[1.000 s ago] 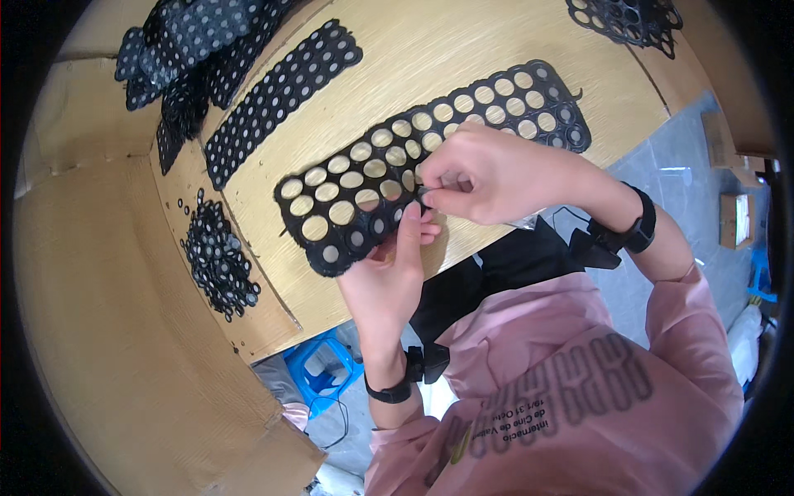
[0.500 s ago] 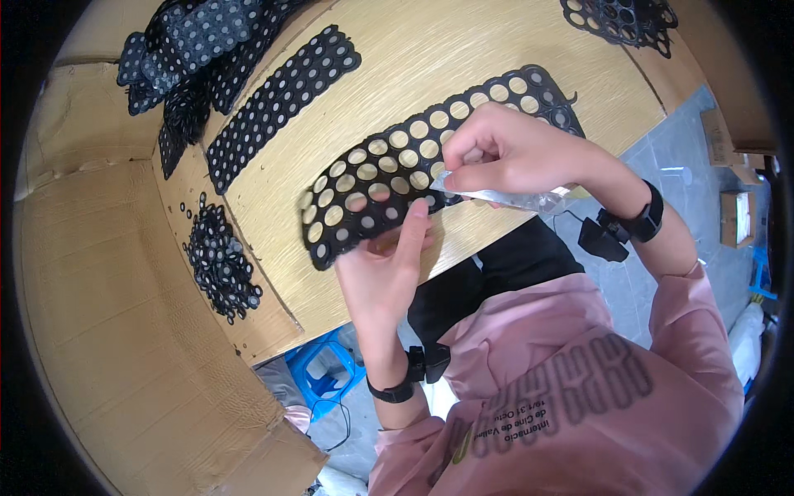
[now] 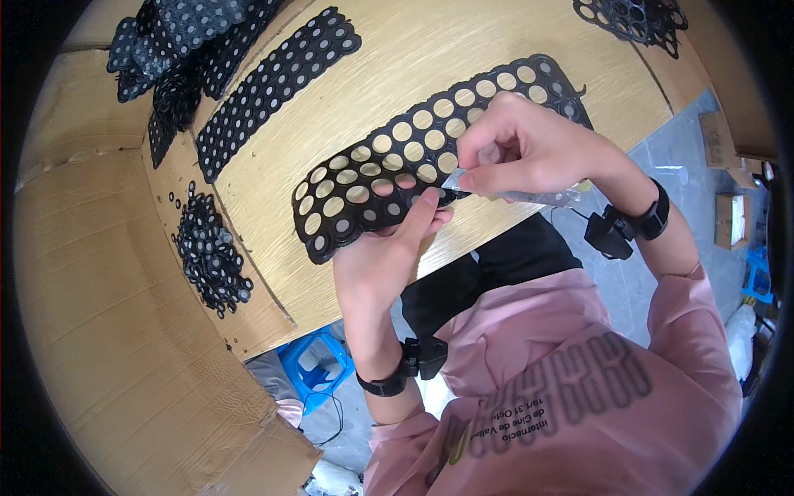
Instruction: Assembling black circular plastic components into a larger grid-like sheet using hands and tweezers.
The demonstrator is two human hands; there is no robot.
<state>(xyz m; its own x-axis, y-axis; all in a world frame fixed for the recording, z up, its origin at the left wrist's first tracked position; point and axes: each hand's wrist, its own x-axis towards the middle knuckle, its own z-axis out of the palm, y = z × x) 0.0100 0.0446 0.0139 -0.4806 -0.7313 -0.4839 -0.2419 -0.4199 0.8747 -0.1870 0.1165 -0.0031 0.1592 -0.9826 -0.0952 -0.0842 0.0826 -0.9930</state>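
Note:
A long black rubbery sheet (image 3: 375, 155) with rows of round openings lies across the table, slanting up to the right. Several openings along its near edge and right end still hold grey-centred discs. My left hand (image 3: 372, 269) grips the near edge, thumb on top and fingers partly hidden underneath. In my right hand (image 3: 538, 153) is a slim pointed tool (image 3: 538, 197), wrapped in clear film or see-through itself. Its tip touches or hovers over the near edge, just right of my left thumb; I cannot tell which.
A disc-filled black strip (image 3: 277, 91) lies back left, beside a heap of similar sheets (image 3: 190, 41). Loose black rings or discs (image 3: 207, 252) are piled at the left. Emptied black lattice (image 3: 633, 21) sits back right. Cardboard (image 3: 124, 289) walls the left; a blue stool (image 3: 314, 372) stands below.
My left thumb has slid slightly right along the near edge. The tool and right hand have also shifted right. The sheet's left end, blurred before, now looks still.

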